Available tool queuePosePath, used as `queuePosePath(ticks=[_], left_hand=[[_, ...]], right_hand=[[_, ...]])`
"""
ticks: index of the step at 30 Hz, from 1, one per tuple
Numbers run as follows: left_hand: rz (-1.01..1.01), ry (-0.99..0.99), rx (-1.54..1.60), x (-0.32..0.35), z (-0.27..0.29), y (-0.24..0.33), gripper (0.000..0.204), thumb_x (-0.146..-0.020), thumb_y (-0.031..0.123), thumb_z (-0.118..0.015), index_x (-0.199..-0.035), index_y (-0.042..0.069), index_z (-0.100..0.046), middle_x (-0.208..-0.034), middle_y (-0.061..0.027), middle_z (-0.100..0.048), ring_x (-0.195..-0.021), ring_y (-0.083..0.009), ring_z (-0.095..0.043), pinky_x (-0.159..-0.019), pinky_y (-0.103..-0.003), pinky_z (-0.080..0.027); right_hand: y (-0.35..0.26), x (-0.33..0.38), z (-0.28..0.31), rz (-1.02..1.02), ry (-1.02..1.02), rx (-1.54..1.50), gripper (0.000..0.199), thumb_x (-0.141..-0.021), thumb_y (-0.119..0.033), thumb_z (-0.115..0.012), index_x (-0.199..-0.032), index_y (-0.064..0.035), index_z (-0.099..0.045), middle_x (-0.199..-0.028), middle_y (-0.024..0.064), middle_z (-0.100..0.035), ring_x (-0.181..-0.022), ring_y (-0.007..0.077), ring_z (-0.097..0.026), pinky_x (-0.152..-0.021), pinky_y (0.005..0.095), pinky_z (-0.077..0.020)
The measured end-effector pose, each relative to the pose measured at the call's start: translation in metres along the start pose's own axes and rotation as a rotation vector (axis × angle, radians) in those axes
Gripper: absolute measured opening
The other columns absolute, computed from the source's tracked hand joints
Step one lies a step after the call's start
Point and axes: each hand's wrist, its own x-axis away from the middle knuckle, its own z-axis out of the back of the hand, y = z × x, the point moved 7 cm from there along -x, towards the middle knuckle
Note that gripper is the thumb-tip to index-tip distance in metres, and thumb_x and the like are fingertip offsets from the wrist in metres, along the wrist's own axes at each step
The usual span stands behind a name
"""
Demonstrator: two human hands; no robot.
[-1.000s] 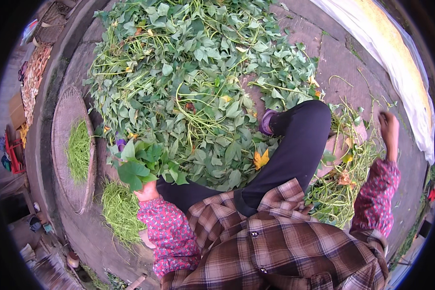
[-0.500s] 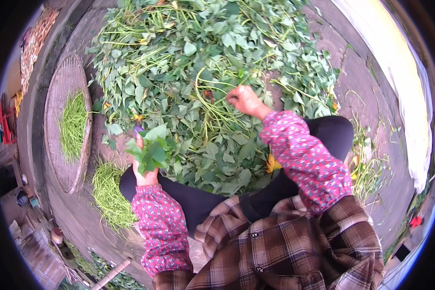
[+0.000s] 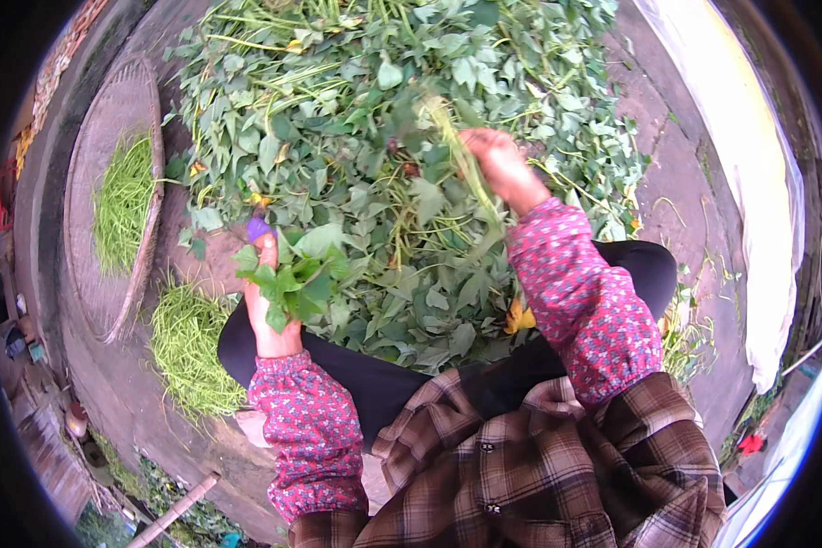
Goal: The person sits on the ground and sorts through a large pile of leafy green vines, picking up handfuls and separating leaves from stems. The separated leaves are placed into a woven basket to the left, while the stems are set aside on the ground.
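Note:
A big heap of green leafy vines (image 3: 383, 119) lies on the ground in front of me. My left hand (image 3: 269, 306), with a purple cover on one fingertip, is closed on a small bunch of green leaves (image 3: 301, 274) at the heap's near edge. My right hand (image 3: 498, 164) is raised over the middle of the heap and grips a long green vine stem (image 3: 456, 151) that hangs down from it, blurred. Both forearms wear pink patterned sleeves.
A round woven tray (image 3: 109, 274) at the left holds thin green stems (image 3: 123, 196). A second pile of thin stems (image 3: 187, 342) lies on the ground beside my left knee. A white sheet (image 3: 749, 183) runs along the right. Loose stems (image 3: 685, 333) lie at my right.
My right hand swung from the stems at my right side to the heap and now lifts a vine stem. My left hand kept hold of its leaf bunch.

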Motion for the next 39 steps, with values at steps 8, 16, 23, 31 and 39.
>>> queuePosePath(ticks=[8, 16, 23, 31, 39], left_hand=[[0.048, -0.017, 0.268, -0.014, 0.053, 0.01, 0.024, -0.085, 0.025, -0.06, -0.1, 0.007, -0.057, -0.089, -0.0048, -0.06, -0.079, -0.0158, -0.059, -0.071, -0.031, -0.049], [-0.131, 0.111, 0.341, -0.03, 0.131, 0.039, 0.036, -0.083, 0.026, -0.061, -0.11, 0.003, -0.054, -0.107, -0.008, -0.059, -0.092, -0.0221, -0.058, -0.083, -0.035, -0.046], [-0.066, 0.068, 0.241, -0.038, 0.08, 0.037, 0.027, -0.085, 0.025, -0.059, -0.103, 0.006, -0.057, -0.1, -0.0082, -0.062, -0.088, -0.0204, -0.06, -0.075, -0.035, -0.05], [-0.068, 0.055, 0.24, -0.026, 0.071, 0.027, 0.018, -0.084, 0.015, -0.061, -0.097, 0.005, -0.055, -0.09, -0.0068, -0.061, -0.077, -0.0182, -0.061, -0.066, -0.033, -0.053], [-0.111, -0.027, 0.242, -0.029, 0.093, 0.014, 0.026, -0.084, 0.02, -0.06, -0.105, 0.007, -0.052, -0.094, -0.0106, -0.06, -0.083, -0.0235, -0.06, -0.072, -0.036, -0.05]], right_hand=[[-0.072, 0.028, 0.095, 0.315, 0.281, 0.514, 0.018, -0.082, -0.015, -0.056, -0.091, -0.0015, -0.062, -0.074, 0.0118, -0.062, -0.061, 0.0203, -0.061, -0.058, 0.032, -0.0498], [0.095, 0.048, -0.02, 0.112, -0.05, 1.097, 0.029, -0.077, -0.028, -0.06, -0.087, -0.0013, -0.066, -0.083, 0.018, -0.064, -0.078, 0.0291, -0.063, -0.074, 0.0355, -0.0489], [0.195, 0.054, -0.07, -0.263, -0.046, 0.539, 0.022, -0.075, -0.019, -0.062, -0.084, 0.001, -0.066, -0.071, 0.0089, -0.065, -0.055, 0.0137, -0.059, -0.049, 0.026, -0.0465], [0.193, 0.075, -0.067, -0.517, 0.149, 0.544, 0.04, -0.078, -0.033, -0.067, -0.099, -0.0003, -0.059, -0.08, 0.0048, -0.06, -0.057, 0.0127, -0.049, -0.049, 0.0287, -0.0403], [0.139, 0.078, -0.076, -0.437, -0.112, -0.352, 0.009, -0.083, -0.007, -0.056, -0.088, -0.0001, -0.057, -0.071, 0.0069, -0.059, -0.054, 0.012, -0.052, -0.048, 0.026, -0.0452]])
